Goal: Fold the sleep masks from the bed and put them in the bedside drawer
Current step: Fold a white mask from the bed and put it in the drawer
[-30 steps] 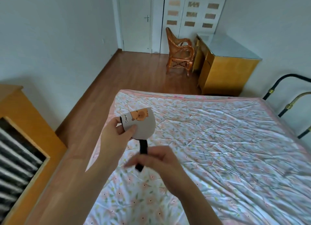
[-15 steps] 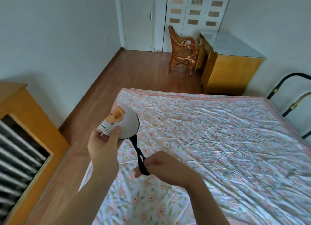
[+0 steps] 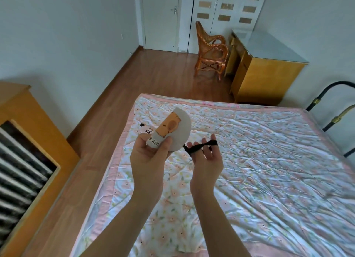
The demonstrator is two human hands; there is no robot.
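At the far left, a wooden cabinet (image 3: 28,126) with a dark slatted front is standing against the wall, and a strip of wooden floor (image 3: 99,126) is running between it and the bed (image 3: 269,160). The bed is wearing a crumpled floral quilt with a pink border.

Above the near left part of the bed, the left hand (image 3: 148,156) is holding a folded grey sleep mask (image 3: 174,133) upright, palm turned toward the camera. Its fingers (image 3: 166,146) are pressing together on the lower end of the mask, the thumb lying across the white patch with printed letters. An orange cartoon animal is showing on the mask's front. Just behind the left hand's fingertips, a second small mask (image 3: 146,131), pale pink with a panda face, is peeking out; whether it is lying on the quilt or being held cannot be told.

From the mask's lower right edge, a black elastic strap (image 3: 199,147) is stretching rightward to the right hand (image 3: 206,160). The right hand's fingers (image 3: 213,139) are spreading apart, and the strap is looping over them, drawn fairly taut between the two hands.

Farther away, a wicker chair (image 3: 210,51) is standing near the white doors, with a yellow wooden desk (image 3: 265,72) to its right. At the far right, the bed's dark metal frame (image 3: 336,110) is curving up beside the wall.
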